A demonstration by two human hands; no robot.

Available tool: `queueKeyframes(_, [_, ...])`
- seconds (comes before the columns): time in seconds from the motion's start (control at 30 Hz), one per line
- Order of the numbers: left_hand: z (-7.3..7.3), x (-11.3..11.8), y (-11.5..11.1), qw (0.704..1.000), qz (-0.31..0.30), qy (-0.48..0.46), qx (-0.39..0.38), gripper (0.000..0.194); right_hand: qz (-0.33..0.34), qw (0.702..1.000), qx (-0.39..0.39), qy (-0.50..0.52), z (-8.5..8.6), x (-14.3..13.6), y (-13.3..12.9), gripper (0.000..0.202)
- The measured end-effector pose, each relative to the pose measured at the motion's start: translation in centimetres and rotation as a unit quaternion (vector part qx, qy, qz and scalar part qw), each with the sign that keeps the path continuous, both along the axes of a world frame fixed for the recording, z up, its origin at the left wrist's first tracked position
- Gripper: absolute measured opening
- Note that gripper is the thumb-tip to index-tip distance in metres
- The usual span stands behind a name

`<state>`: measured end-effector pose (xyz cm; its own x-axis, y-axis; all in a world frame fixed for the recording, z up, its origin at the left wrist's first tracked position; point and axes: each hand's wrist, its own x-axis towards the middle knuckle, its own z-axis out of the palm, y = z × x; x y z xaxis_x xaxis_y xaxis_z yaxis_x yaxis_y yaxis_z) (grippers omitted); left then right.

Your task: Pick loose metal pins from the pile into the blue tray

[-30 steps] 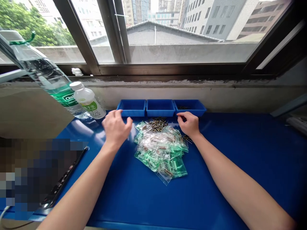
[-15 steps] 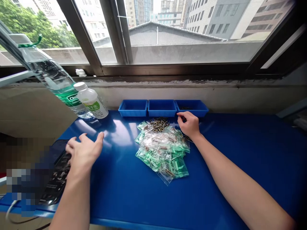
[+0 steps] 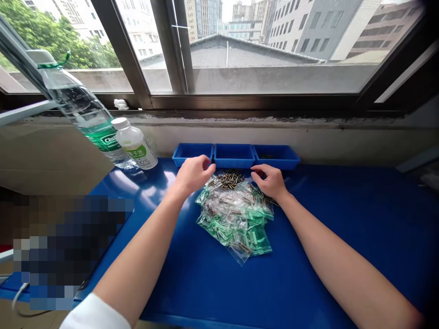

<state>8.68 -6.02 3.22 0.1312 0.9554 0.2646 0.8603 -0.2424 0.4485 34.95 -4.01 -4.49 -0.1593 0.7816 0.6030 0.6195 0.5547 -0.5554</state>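
My left hand (image 3: 195,173) is over the left edge of a pile of small clear and green plastic bags (image 3: 226,214), in front of the left blue bin (image 3: 192,160). Its thumb and bent forefinger are apart, with nothing seen between them. Across the pile, my right hand (image 3: 270,182) is low in front of the right blue bin (image 3: 276,162). A small gap shows between its thumb and curled forefinger; its other fingers are hidden. Between the hands, a heap of thin, dark brass-coloured metal pins or screws (image 3: 229,179) rests on the bags.
A middle blue bin (image 3: 234,157) joins the row against the wall. At back left stand a large water bottle (image 3: 82,107) and a white bottle (image 3: 135,144). A dark, partly blurred-out object (image 3: 82,242) lies on the left of the blue table (image 3: 212,292). A window is behind.
My left hand has swung right from above the dark object to the pile's left edge. My right hand has barely moved; its thumb and forefinger have parted slightly.
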Motion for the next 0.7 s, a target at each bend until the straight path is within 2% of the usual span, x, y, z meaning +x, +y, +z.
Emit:
queueKeyframes(0.13, [-0.1,2.2,2.5,0.985,-0.162,-0.026,0.05,0.02,0.055,0.993,-0.083,-0.057,0.3,0.0,-0.1,0.021])
queueKeyframes(0.27, [-0.6,2.7,3.4,0.968,-0.24,-0.022,0.073,0.019,0.071,0.982,-0.118,-0.129,0.7,-0.1,-0.1,0.025])
queueKeyframes(0.37, [-1.7,2.3,3.2,0.965,-0.248,-0.042,0.072,0.019,0.065,0.979,-0.13,-0.145,0.8,-0.2,-0.1,0.024])
queueKeyframes(0.53, [-4.3,1.4,2.4,0.971,-0.214,-0.078,0.07,0.019,0.065,0.98,-0.132,-0.133,0.6,-0.2,-0.1,0.02])
queueKeyframes(0.7, [-5.8,1.0,2.4,0.974,-0.187,-0.101,0.077,0.02,0.058,0.979,-0.137,-0.141,0.5,-0.1,0.1,0.019])
